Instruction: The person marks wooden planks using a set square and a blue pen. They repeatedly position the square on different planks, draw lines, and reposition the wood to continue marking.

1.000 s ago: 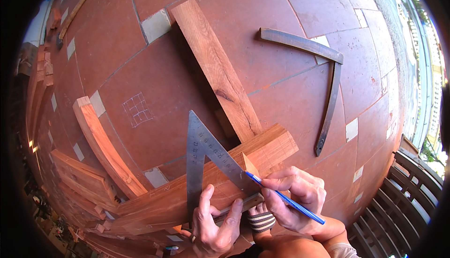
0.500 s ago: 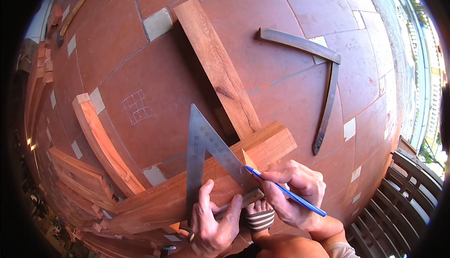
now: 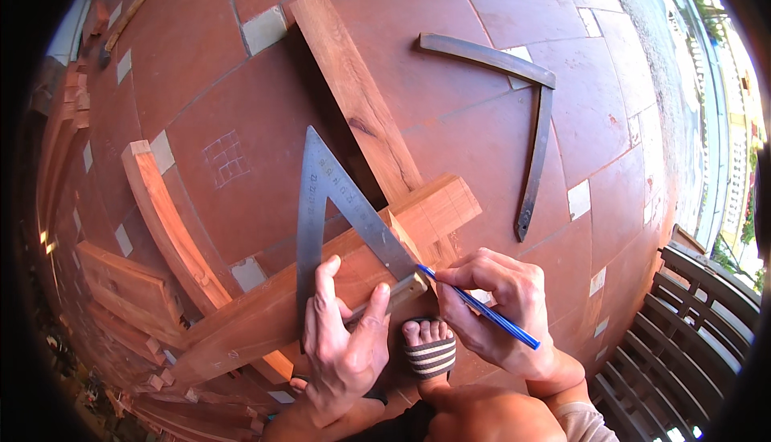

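Observation:
A metal set square (image 3: 361, 218) with a wooden stock (image 3: 409, 293) lies across a squared timber beam (image 3: 257, 321). My left hand (image 3: 345, 354) is on the square near its stock, thumb and fingers spread over its lower part. A blue pen (image 3: 506, 323) is pinched in my right hand (image 3: 502, 293). Its tip meets the slanted edge of the square near the lower right corner. Thin pencil-like lines mark the beam's right end. Close to that slanted edge, a pale wedge-shaped face of wood (image 3: 401, 233) shows on the beam.
Under the beam, a second timber (image 3: 353, 92) stretches away over the tiled floor. A dark folding-type angle tool (image 3: 540, 153) lies to the right. Curved timber (image 3: 173, 225) and stacked pieces (image 3: 132, 293) sit at left. Slatted dark furniture (image 3: 683, 329) stands lower right; my sandalled foot (image 3: 430, 354) is below.
The pen tip has slid down along the square's slanted edge towards its lower corner. The whole scene has shifted slightly up and left in view; my left hand stays on the square.

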`<state>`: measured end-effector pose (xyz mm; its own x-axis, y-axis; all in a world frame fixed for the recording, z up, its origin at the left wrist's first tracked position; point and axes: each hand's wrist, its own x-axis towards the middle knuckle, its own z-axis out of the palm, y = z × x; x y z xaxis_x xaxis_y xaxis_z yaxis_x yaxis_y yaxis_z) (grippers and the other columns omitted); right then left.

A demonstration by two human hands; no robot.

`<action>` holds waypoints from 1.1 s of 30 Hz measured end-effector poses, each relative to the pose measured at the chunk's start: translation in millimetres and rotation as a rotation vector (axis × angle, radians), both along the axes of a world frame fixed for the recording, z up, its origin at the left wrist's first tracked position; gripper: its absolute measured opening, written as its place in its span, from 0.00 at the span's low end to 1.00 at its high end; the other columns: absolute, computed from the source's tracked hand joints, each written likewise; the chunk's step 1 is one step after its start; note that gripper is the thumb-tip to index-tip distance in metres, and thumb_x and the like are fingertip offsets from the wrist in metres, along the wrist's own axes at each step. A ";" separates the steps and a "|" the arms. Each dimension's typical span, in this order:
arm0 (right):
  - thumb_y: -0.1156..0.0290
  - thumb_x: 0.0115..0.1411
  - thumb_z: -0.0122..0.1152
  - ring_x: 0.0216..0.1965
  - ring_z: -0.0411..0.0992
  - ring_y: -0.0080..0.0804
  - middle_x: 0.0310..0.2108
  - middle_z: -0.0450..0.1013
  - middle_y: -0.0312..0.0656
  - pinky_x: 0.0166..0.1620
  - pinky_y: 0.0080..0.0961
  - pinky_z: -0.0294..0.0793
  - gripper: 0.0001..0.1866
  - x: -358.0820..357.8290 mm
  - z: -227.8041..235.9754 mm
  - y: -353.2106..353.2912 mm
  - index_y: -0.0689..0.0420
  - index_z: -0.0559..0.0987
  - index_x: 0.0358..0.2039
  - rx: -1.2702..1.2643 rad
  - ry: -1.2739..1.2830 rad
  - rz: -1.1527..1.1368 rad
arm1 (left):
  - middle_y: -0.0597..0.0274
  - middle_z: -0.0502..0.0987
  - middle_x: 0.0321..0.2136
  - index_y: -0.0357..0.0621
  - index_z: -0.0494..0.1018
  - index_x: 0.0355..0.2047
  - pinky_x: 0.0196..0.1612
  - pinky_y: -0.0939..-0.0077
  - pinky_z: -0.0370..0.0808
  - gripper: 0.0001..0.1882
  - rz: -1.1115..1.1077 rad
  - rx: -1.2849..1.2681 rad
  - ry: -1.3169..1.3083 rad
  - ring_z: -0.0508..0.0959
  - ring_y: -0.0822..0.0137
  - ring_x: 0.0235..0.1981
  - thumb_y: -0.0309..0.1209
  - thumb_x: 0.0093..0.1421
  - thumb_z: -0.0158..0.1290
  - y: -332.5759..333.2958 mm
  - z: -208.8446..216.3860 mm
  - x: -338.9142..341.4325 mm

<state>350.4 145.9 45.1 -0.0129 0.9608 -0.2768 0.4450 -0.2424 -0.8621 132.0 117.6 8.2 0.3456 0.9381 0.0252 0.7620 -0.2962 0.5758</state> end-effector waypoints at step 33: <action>0.70 0.64 0.71 0.32 0.84 0.34 0.30 0.83 0.53 0.39 0.32 0.83 0.11 9.9 -0.1 -12.1 0.67 0.88 0.40 -0.019 -0.071 0.081 | 0.35 0.69 0.68 0.44 0.87 0.54 0.36 0.67 0.79 0.26 -0.011 0.109 -0.046 0.67 0.65 0.21 0.20 0.52 0.72 -8.0 -13.6 -4.8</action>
